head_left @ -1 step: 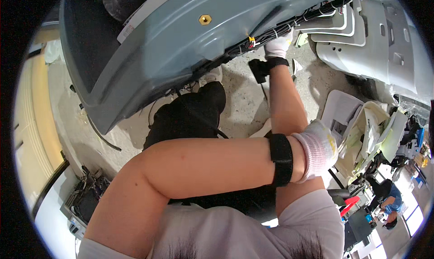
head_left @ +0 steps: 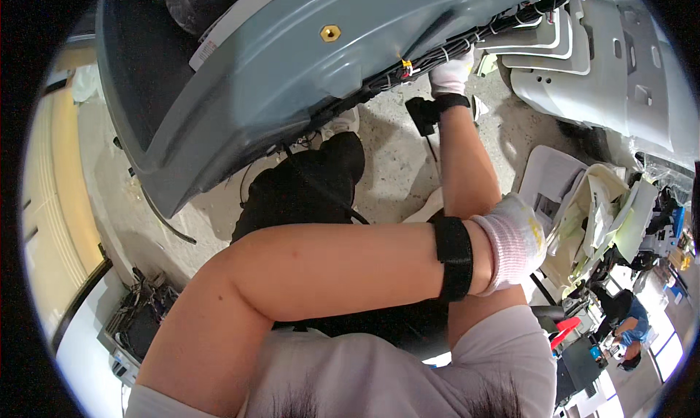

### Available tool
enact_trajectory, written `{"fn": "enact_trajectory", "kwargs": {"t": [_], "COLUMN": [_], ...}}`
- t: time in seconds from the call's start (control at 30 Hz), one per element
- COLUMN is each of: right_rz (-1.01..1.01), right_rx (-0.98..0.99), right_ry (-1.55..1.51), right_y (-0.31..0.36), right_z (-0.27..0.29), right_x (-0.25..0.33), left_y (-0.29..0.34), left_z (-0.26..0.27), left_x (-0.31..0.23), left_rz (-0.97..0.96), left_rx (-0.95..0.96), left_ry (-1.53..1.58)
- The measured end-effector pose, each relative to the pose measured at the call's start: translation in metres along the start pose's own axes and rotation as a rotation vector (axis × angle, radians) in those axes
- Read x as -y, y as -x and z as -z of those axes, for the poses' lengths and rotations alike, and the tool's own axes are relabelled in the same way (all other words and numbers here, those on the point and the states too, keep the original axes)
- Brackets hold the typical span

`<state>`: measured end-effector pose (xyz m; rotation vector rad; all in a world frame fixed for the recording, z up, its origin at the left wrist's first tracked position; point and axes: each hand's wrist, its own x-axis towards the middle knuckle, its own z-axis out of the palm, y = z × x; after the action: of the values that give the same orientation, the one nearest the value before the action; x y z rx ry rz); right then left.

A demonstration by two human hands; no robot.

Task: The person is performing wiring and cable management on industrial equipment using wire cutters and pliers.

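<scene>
A large grey moulded shell [head_left: 277, 68] with a brass hex nut [head_left: 330, 33] fills the upper middle. Along its lower edge runs a black wire harness [head_left: 437, 55] with white ties and a small yellow-and-red connector [head_left: 406, 69]. My right hand [head_left: 453, 75], in a white glove, reaches up to this edge; its fingers are hidden behind the harness and shell. A black strap with a black block [head_left: 421, 116] and a cord circles that wrist. My left arm crosses my body, and my gloved left hand [head_left: 516, 241] lies against my right arm near the elbow, its fingers out of sight.
Grey-white moulded panels [head_left: 598, 75] are stacked at the far right. Nearer on the right stands a pale bin [head_left: 594, 225] with papers and scraps. A black cable [head_left: 164, 217] lies on the floor at left. A person [head_left: 633, 327] is at a bench at lower right.
My right hand and forearm have shifted slightly to the right, along with the wrist strap and block. My left arm stays nearly still, and so does the grey shell.
</scene>
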<state>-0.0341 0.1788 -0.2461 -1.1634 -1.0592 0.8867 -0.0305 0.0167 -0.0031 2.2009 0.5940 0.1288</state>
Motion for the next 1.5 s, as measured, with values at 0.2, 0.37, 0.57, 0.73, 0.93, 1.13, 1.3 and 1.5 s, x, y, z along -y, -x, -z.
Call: {"fn": "enact_trajectory", "kwargs": {"t": [0.2, 0.37, 0.57, 0.73, 0.93, 1.13, 1.3, 1.5], "right_rz": [-0.082, 0.109, -0.022, -0.057, -0.042, -0.153, -0.126, -0.089], "right_rx": [0.274, 0.188, -0.038, 0.163, 0.275, 0.398, 0.273, 0.188], "right_ry": [0.045, 0.264, 0.366, 0.503, 0.542, 0.204, 0.205, 0.238], "right_y": [-0.012, -0.007, 0.01, -0.002, -0.017, -0.027, -0.001, 0.01], "right_z": [0.023, 0.02, 0.026, 0.041, 0.053, 0.063, 0.034, 0.05], "right_x": [-0.002, -0.007, -0.001, 0.003, -0.001, -0.016, 0.022, -0.005], "left_y": [0.0, -0.007, -0.01, -0.014, -0.016, -0.024, -0.004, -0.008], "left_z": [-0.03, -0.015, -0.015, -0.012, -0.022, -0.019, -0.006, 0.019], "left_x": [-0.001, -0.005, -0.015, -0.02, -0.021, -0.016, -0.005, 0.043], "left_rz": [-0.061, -0.043, -0.042, -0.083, -0.108, -0.211, -0.117, 0.348], "left_rx": [-0.335, -0.03, 0.006, 0.06, -0.003, -0.099, -0.295, -0.52], "left_ry": [0.094, 0.087, 0.079, 0.022, -0.026, 0.057, 0.01, 0.223]}}
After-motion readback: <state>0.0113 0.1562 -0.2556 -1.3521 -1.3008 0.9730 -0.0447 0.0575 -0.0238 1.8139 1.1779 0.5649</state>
